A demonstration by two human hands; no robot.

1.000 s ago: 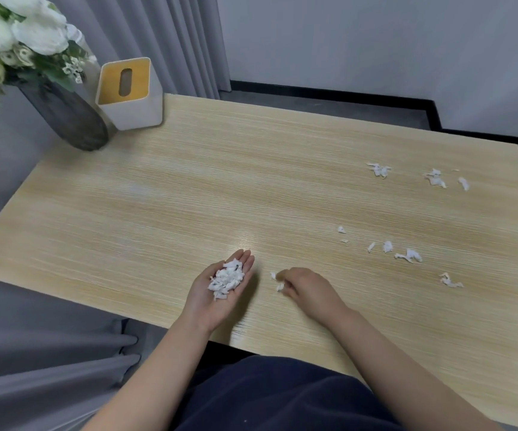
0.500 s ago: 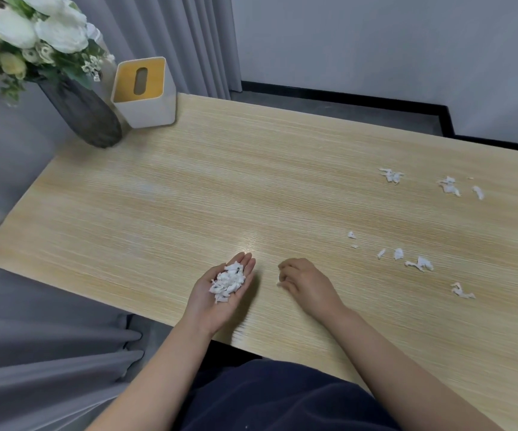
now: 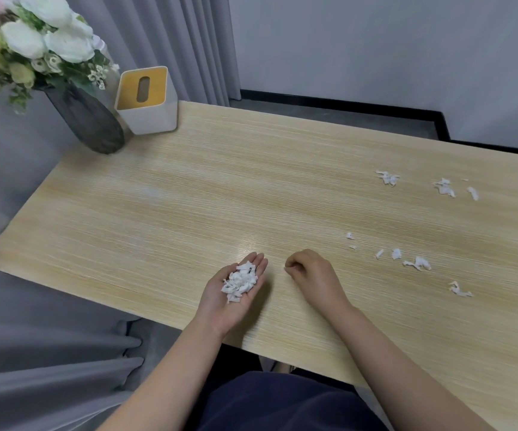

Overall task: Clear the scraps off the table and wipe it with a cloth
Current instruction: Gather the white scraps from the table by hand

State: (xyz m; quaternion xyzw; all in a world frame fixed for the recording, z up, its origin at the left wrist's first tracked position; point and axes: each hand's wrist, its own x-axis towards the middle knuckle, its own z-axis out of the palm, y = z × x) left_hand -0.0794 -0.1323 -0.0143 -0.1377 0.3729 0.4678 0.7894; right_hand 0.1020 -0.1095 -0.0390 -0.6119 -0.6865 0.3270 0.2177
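Scraps [image 3: 239, 282] of white paper fill the cupped, upturned left hand [image 3: 231, 295] at lower centre. Beside it, the right hand [image 3: 310, 275] curls loosely closed on the table [image 3: 189, 197]; whether it pinches anything is unclear. Loose scraps [image 3: 416, 263] lie scattered toward the right edge.

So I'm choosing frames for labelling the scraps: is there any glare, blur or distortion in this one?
Head view: a pale glare patch on the table just beyond the left hand; flowers and the curtain at the left edge look soft; the wide lens bends the table edges; the loose scraps on the right stay sharp, as does the pile of scraps in the palm.
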